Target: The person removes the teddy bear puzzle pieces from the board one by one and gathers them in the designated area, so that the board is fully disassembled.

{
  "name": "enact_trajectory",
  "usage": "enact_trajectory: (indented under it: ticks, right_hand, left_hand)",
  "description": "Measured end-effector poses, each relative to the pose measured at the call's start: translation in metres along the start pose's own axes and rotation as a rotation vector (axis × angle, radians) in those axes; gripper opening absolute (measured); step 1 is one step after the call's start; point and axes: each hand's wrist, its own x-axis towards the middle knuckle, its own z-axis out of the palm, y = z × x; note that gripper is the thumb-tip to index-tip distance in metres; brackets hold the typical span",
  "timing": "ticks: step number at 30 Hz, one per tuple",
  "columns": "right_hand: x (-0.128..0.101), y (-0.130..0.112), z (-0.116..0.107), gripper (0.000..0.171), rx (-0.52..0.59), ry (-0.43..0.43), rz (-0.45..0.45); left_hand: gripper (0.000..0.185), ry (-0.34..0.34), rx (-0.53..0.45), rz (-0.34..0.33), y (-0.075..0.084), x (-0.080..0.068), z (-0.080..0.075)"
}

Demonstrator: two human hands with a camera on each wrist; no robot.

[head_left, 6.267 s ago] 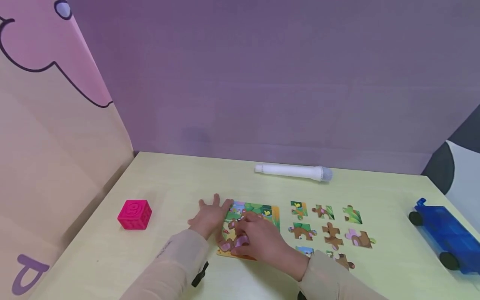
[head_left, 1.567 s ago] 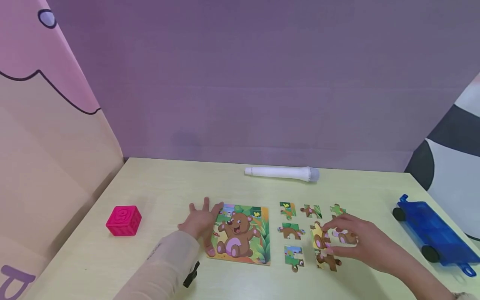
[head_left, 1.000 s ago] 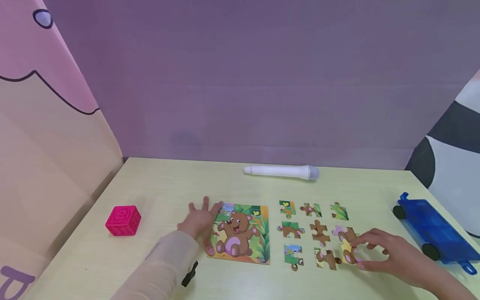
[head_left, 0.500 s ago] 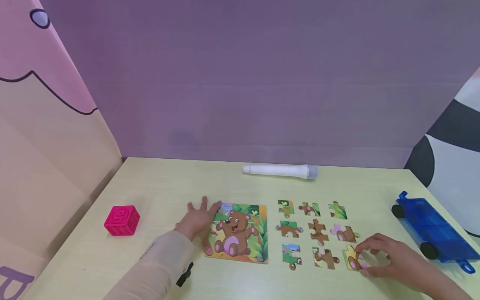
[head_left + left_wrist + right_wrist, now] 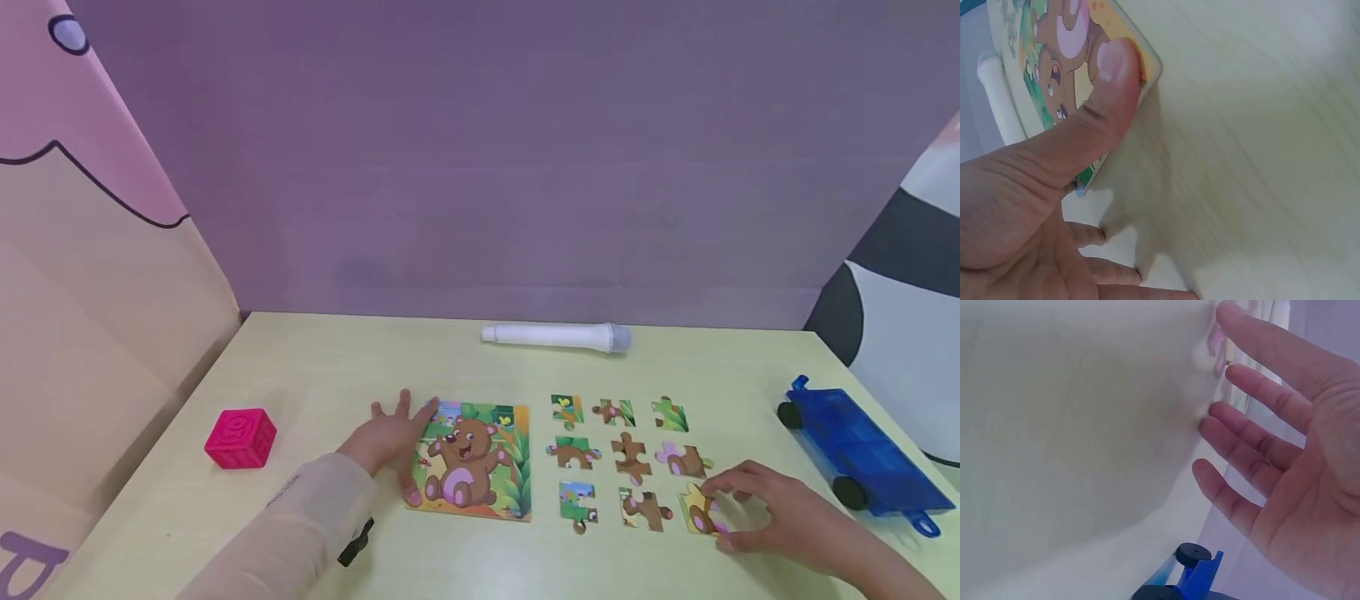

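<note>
In the head view, a square bear picture board (image 5: 471, 460) lies flat on the table. My left hand (image 5: 386, 437) rests along its left edge with fingers spread. The left wrist view shows the thumb (image 5: 1113, 69) on the board's corner. Loose puzzle pieces lie in rows to the board's right. At the near right of these rows is a yellow-and-brown puzzle piece (image 5: 696, 510), flat on the table. My right hand (image 5: 780, 517) pinches it between thumb and index finger, at its near and far edges. In the right wrist view the other fingers (image 5: 1235, 450) are loosely bent.
A pink cube (image 5: 241, 438) sits at the left of the table. Behind the board lies a white toy microphone (image 5: 558, 336). A blue wheeled toy cart (image 5: 866, 450) stands at the right edge. A purple wall (image 5: 525, 167) closes off the back.
My right hand left the board and carried the yellow-and-brown piece rightward to the end of the near row, where it lies flat. The left hand stays at the board's left edge.
</note>
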Motion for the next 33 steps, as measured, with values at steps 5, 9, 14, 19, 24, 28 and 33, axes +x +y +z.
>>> enact_trajectory:
  ticks: [5,9,14,19,24,28,33]
  right_hand:
    - [-0.003,-0.002,-0.005,0.055,-0.014,0.01,-0.037]
    - [-0.004,-0.009,-0.009,0.056,0.003,0.005,-0.049]
    - [-0.003,-0.021,-0.016,0.058,0.013,-0.009,-0.049]
    - [-0.001,-0.034,-0.022,0.06,0.014,0.005,-0.078]
    - [0.001,-0.045,-0.025,0.057,0.013,0.001,-0.081]
    - [0.004,-0.052,-0.026,0.052,-0.037,0.032,-0.149]
    - [0.009,-0.066,-0.027,0.052,-0.056,0.046,-0.196]
  left_hand:
    - [0.128,-0.008,-0.006,0.011,-0.004,0.001,0.003]
    - [0.131,-0.018,-0.025,0.013,-0.007,0.0,0.008]
    - [0.132,-0.028,-0.027,0.018,-0.006,0.0,0.01]
    - [0.131,-0.022,-0.027,0.022,-0.003,-0.002,0.004]
    - [0.13,-0.033,-0.026,0.02,-0.002,-0.003,0.0]
    - [0.128,-0.037,-0.032,0.026,-0.003,-0.002,0.001]
    - [0.127,-0.04,-0.032,0.024,-0.003,-0.003,0.002]
